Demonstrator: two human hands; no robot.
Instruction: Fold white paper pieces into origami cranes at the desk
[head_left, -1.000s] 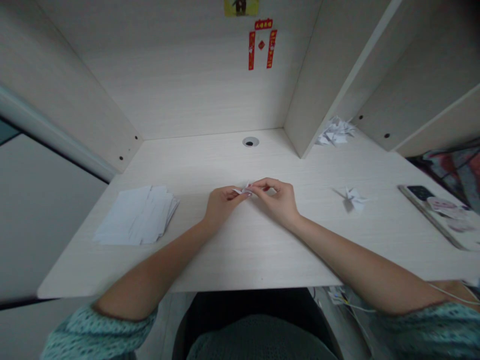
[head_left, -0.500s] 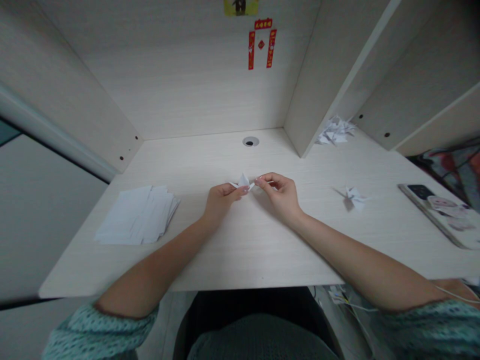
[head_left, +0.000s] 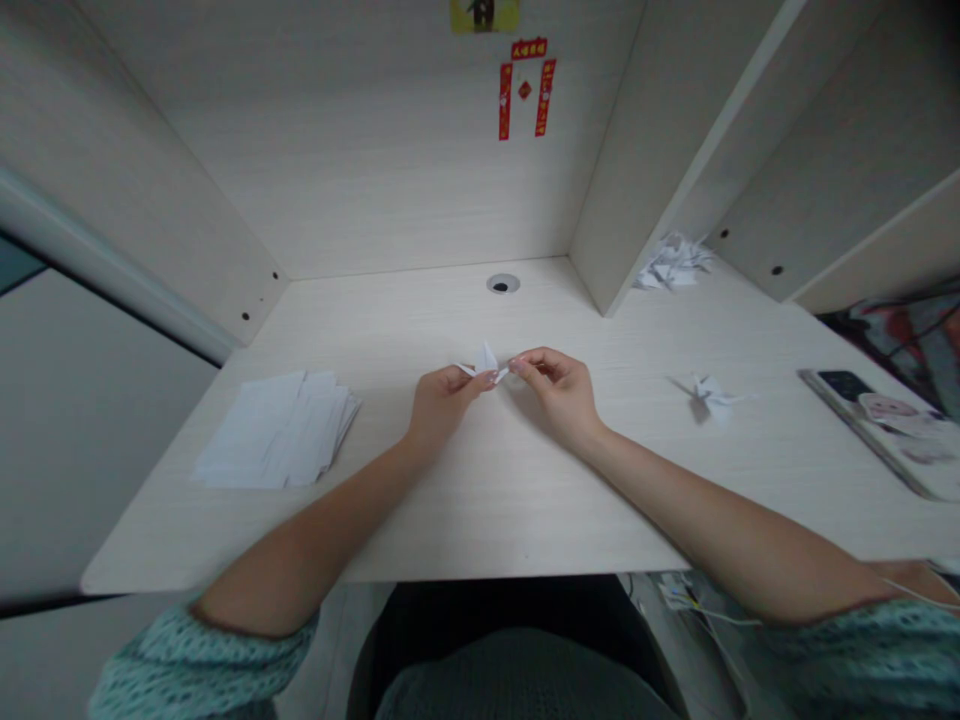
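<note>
A small folded white paper piece (head_left: 487, 358) with a pointed flap standing up is between my hands, just above the desk. My left hand (head_left: 444, 400) pinches its body between thumb and fingers. The tip on its right side is pinched by my right hand (head_left: 559, 388), thumb against forefinger. To the left lies a spread stack of white paper sheets (head_left: 274, 430). A finished-looking folded paper crane (head_left: 711, 395) rests on the desk to the right of my right hand.
On the pale desk (head_left: 450, 530), a phone in a patterned case (head_left: 885, 425) lies at the far right. Several folded papers (head_left: 675, 262) are heaped behind the upright divider (head_left: 645, 160). A round cable hole (head_left: 503, 284) sits near the back panel.
The upright flap of the folded paper looks narrower and leans slightly more to the left. Both hands keep their pinch and have hardly moved.
</note>
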